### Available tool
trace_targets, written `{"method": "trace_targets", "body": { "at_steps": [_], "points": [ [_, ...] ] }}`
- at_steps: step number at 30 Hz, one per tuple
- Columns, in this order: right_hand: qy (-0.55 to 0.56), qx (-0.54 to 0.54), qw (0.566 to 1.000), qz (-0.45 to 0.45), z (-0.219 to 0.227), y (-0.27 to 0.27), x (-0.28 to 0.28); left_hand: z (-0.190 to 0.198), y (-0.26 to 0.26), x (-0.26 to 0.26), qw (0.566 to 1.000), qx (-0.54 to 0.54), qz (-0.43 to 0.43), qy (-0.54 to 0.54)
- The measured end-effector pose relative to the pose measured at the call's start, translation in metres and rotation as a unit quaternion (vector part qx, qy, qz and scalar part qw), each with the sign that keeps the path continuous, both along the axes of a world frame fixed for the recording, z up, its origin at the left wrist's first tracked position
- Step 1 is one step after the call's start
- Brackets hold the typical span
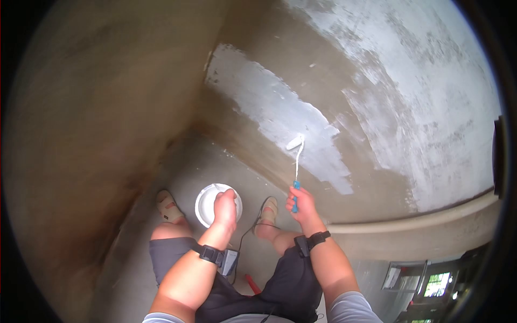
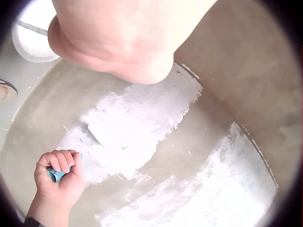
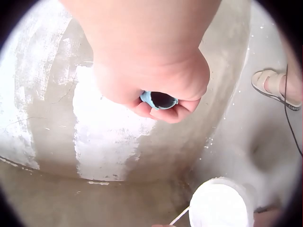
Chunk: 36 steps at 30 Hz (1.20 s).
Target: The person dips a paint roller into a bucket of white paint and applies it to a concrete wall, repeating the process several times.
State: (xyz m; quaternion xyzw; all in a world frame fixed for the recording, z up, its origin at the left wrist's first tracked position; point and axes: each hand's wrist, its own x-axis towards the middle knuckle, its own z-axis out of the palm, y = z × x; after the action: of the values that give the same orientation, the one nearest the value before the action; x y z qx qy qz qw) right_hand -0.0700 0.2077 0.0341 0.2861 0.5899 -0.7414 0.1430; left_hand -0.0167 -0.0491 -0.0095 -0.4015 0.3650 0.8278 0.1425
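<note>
While the right hand (image 1: 301, 200) grips the blue handle (image 1: 295, 195) of a paint roller (image 1: 295, 142), with fingers curled tight round it, the roller's white head lies against the wall (image 1: 377, 177), on the lower edge of a fresh white patch (image 1: 285, 124). From the handle, a thin paint-coated shaft runs up to that head. The right wrist view looks down the end of the same handle (image 3: 159, 100), ringed by the curled fingers (image 3: 165, 113), with the patch (image 3: 104, 142) on the wall behind it.

Left of the roller, and lower, the left hand (image 1: 225, 207) hangs over a white paint bucket (image 1: 205, 207) that stands on the floor (image 1: 199, 161) near the foot of the wall. Its fingers look curled, as if round the bucket's thin handle, but the pictures do not show the hold plainly, so I cannot tell whether it grips anything. In the right wrist view the bucket (image 3: 218, 204) sits just below the wall, with a thin white stick (image 3: 180, 217) jutting from its side.

Two sandalled feet stand on either side of the bucket: the left sandal (image 1: 169, 207) beside it on the side away from the roller, the right sandal (image 1: 267, 211) between the bucket and the wall. A wider, thinner white patch (image 1: 431, 97) covers the wall to the right of the roller. Black straps hold a camera on each wrist.
</note>
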Motion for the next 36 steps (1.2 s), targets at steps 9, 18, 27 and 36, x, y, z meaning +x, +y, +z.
{"method": "trace_targets", "body": {
  "at_steps": [9, 18, 27, 36],
  "points": [
    [-0.058, -0.079, 0.994, 0.043, -0.025, 0.007, 0.061, -0.012, 0.046, 0.004, 0.995, -0.073, -0.065, -0.006],
    [-0.061, -0.094, 0.990, -0.089, -0.026, -0.020, 0.054, -0.007, 0.077, 0.002, 0.989, -0.065, -0.124, -0.040],
    [0.107, -0.078, 0.991, -0.022, -0.008, -0.013, 0.046, -0.025, 0.085, 0.000, 0.972, -0.100, -0.209, -0.039],
    [0.137, -0.296, 0.944, -0.052, 0.016, 0.014, 0.039, -0.006, 0.098, -0.002, 0.964, -0.129, -0.223, -0.065]
  ]
}}
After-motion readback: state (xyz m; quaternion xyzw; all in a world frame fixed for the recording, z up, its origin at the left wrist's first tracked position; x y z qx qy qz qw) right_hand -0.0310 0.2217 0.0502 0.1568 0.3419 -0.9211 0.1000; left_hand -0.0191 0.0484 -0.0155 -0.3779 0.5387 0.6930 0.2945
